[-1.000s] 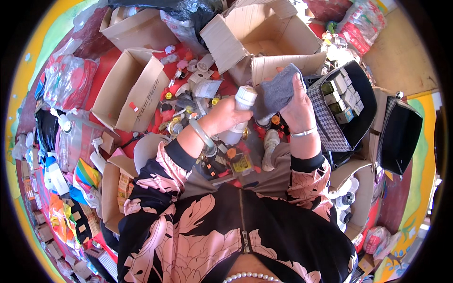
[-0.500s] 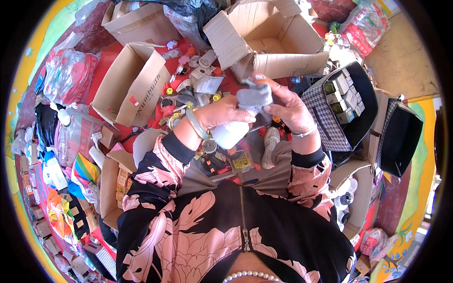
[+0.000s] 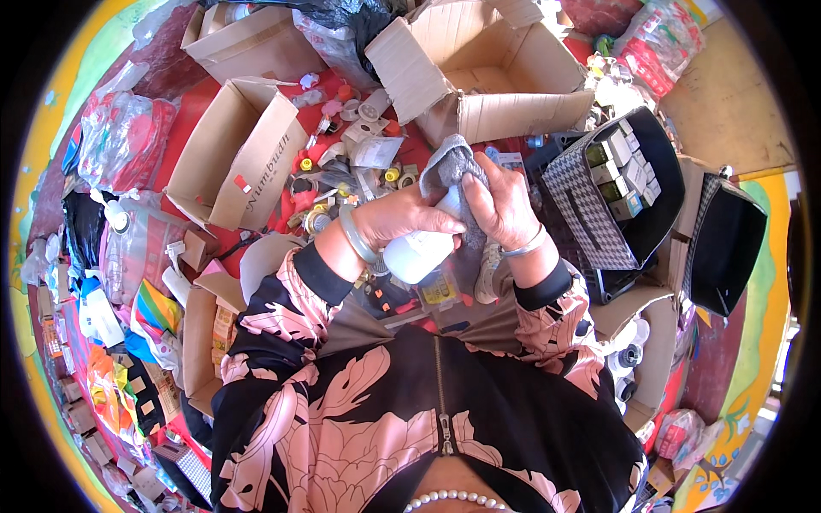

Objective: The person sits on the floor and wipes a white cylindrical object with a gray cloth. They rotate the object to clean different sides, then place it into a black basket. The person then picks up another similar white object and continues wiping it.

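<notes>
A white bottle (image 3: 419, 256) lies tilted in my left hand (image 3: 398, 221), its base toward me and its far end partly covered. My right hand (image 3: 503, 205) grips a grey cloth (image 3: 464, 168) and presses it along the right side of that bottle. The cloth drapes over the far end of the bottle, and its folds hide what is there. Both hands are close together in front of my chest, above a pile of small loose things (image 3: 359, 162).
Open cardboard boxes stand at the left (image 3: 239, 162) and far middle (image 3: 487, 77). On the right, a houndstooth box (image 3: 590, 197) holds several small cartons, beside a black bin (image 3: 727, 248). A box (image 3: 654, 350) with dark-and-white round items sits near my right elbow. Plastic bags (image 3: 128, 137) lie far left.
My right hand has lowered and turned, moving the cloth from over the bottle's end to its right side. The left hand keeps its hold on the bottle.
</notes>
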Demonstrator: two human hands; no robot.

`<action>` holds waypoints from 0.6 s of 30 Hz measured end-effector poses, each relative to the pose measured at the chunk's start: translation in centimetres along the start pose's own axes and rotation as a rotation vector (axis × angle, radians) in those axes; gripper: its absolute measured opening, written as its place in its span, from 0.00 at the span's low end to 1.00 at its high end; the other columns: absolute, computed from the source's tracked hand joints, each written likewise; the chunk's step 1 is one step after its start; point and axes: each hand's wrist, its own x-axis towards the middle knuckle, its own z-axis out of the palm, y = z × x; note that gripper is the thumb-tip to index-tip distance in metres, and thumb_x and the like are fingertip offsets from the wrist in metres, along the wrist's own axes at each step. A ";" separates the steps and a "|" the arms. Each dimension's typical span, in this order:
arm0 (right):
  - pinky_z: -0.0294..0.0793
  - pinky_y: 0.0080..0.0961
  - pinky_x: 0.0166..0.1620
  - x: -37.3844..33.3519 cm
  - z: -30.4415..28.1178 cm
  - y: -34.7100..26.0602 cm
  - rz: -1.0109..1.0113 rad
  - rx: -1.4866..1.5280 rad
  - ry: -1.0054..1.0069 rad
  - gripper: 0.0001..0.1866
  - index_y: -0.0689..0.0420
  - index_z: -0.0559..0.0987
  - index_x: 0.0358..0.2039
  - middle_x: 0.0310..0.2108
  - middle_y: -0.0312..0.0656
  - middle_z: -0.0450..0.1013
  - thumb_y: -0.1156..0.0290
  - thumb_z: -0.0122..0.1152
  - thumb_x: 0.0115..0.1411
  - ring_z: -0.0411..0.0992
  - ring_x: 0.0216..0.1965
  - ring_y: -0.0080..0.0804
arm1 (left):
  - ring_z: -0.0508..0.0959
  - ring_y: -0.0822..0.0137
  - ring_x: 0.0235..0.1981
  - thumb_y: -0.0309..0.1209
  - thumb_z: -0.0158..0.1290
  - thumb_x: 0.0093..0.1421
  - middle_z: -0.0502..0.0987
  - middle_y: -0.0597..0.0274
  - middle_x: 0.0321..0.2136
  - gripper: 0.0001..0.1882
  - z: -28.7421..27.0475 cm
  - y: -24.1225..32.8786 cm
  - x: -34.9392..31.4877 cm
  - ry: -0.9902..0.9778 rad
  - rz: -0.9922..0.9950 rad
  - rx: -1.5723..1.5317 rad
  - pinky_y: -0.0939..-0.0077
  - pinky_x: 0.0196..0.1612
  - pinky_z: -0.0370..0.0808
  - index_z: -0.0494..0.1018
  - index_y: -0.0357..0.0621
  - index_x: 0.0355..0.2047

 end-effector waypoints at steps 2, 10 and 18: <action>0.70 0.38 0.27 0.2 0.6 0.2 0.020 -0.017 0.046 0.10 0.62 0.69 0.28 0.20 0.56 0.69 0.66 0.52 0.55 0.70 0.25 0.57 | 0.78 0.68 0.29 0.33 0.57 0.53 0.77 0.61 0.26 0.15 -0.2 -0.3 0.4 0.018 0.087 0.155 0.75 0.32 0.75 0.72 0.39 0.38; 0.71 0.47 0.31 0.4 3.4 2.1 0.229 -0.208 0.208 0.12 0.61 0.72 0.27 0.20 0.60 0.70 0.63 0.50 0.54 0.71 0.26 0.59 | 0.77 0.49 0.31 0.35 0.59 0.42 0.76 0.48 0.26 0.19 -0.2 -1.7 1.6 0.398 0.232 1.301 0.63 0.36 0.74 0.70 0.36 0.32; 0.68 0.20 0.29 1.0 3.1 8.3 0.637 0.367 0.369 0.15 0.65 0.76 0.34 0.29 0.36 0.73 0.64 0.50 0.59 0.69 0.28 0.21 | 0.76 0.50 0.32 0.33 0.57 0.42 0.75 0.48 0.29 0.17 -1.3 -2.1 2.4 0.520 0.386 1.665 0.61 0.38 0.72 0.70 0.38 0.32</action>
